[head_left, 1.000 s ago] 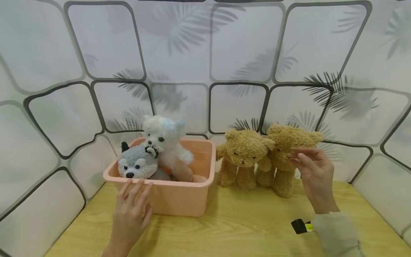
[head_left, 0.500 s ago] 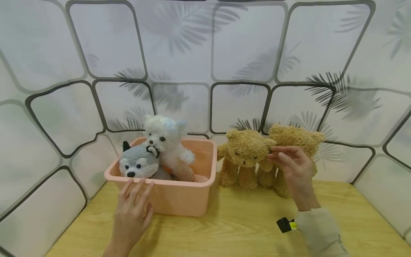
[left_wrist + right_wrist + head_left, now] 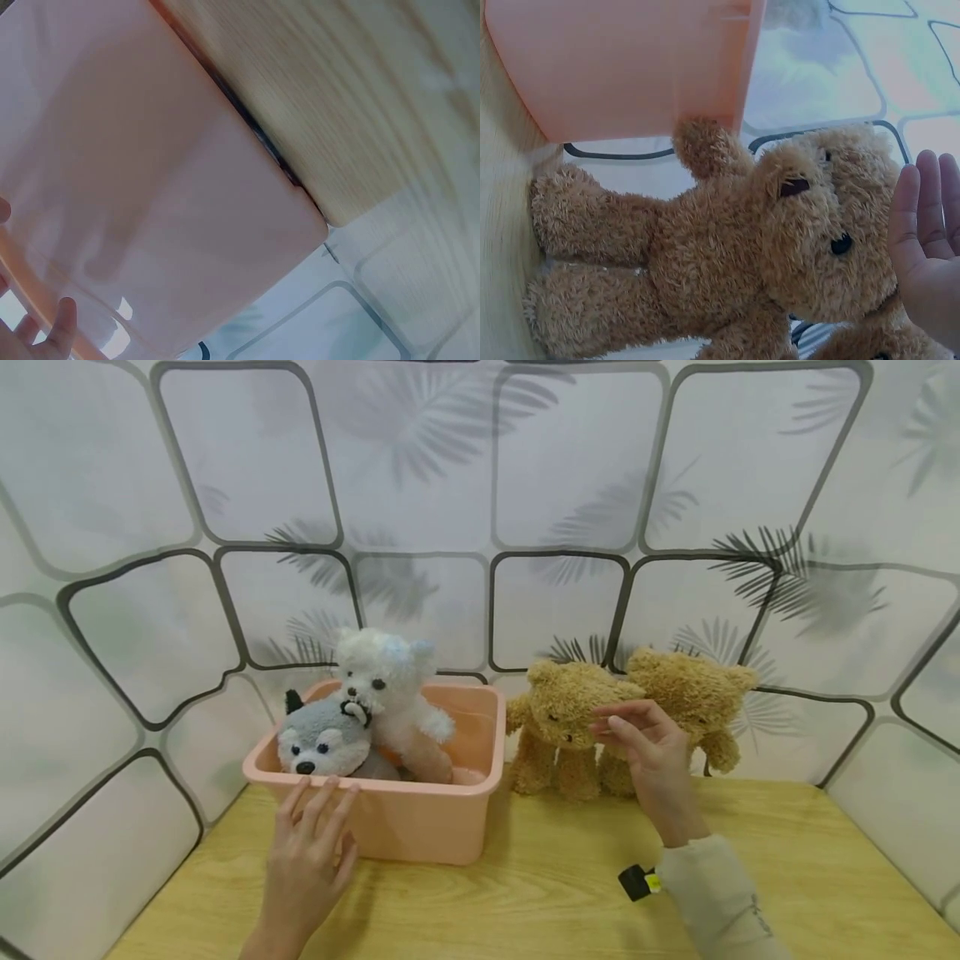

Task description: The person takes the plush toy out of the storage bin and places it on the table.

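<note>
A peach plastic bin (image 3: 420,822) stands at the left of the table. My left hand (image 3: 307,852) rests its extended fingertips on the near rim; a thumb (image 3: 65,322) shows by that rim in the left wrist view. Inside the bin sit a grey husky plush (image 3: 322,743) and a white teddy bear (image 3: 386,677). Right of it, two tan teddy bears stand upright side by side. My right hand (image 3: 656,768) is in front of them, overlapping the left tan bear (image 3: 562,693). Its straight fingers (image 3: 904,210) are beside that bear's head, holding nothing.
The right tan bear (image 3: 690,693) is partly behind my right hand. A small black piece with a yellow label (image 3: 636,882) shows by the right cuff. Patterned fabric walls (image 3: 558,485) enclose the wooden table (image 3: 525,893) at the back and sides.
My right hand has moved left, from in front of the right tan bear to the left one; the small black piece moved along with the arm. The left hand has stayed at the rim.
</note>
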A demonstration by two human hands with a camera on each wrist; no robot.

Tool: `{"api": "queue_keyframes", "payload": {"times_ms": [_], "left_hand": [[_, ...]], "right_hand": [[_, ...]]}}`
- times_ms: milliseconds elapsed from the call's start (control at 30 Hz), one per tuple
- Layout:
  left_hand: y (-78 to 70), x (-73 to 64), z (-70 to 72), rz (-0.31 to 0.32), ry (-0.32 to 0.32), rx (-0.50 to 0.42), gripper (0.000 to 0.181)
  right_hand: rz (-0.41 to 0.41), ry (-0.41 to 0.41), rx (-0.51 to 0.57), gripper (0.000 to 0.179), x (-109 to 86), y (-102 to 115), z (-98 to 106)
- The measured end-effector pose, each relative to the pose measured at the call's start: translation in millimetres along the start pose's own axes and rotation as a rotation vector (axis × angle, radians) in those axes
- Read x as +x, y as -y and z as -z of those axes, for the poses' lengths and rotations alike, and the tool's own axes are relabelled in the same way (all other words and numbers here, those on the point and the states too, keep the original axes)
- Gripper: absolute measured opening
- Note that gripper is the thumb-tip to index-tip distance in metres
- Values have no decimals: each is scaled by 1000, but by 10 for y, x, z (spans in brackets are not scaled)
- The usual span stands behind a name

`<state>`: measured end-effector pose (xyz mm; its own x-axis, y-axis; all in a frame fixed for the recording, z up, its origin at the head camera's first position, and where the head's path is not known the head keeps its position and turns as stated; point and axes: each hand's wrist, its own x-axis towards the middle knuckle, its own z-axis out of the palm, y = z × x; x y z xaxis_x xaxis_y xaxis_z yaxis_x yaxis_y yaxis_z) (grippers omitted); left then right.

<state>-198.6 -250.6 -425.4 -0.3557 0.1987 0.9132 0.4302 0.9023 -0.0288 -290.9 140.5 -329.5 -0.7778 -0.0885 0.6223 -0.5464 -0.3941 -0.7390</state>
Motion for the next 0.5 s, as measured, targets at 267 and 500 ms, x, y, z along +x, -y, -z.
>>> {"api": "queue_keyframes", "payload": {"times_ms": [267,500], "left_hand": [[21,-14,-25,-9,-26,-16,47],[26,-16,-39,-8,-35,-24,47]], "right_hand": [[-48,15,-44,10,47,-102,-98],[-116,53,-81,12,106,-161,-203]]}}
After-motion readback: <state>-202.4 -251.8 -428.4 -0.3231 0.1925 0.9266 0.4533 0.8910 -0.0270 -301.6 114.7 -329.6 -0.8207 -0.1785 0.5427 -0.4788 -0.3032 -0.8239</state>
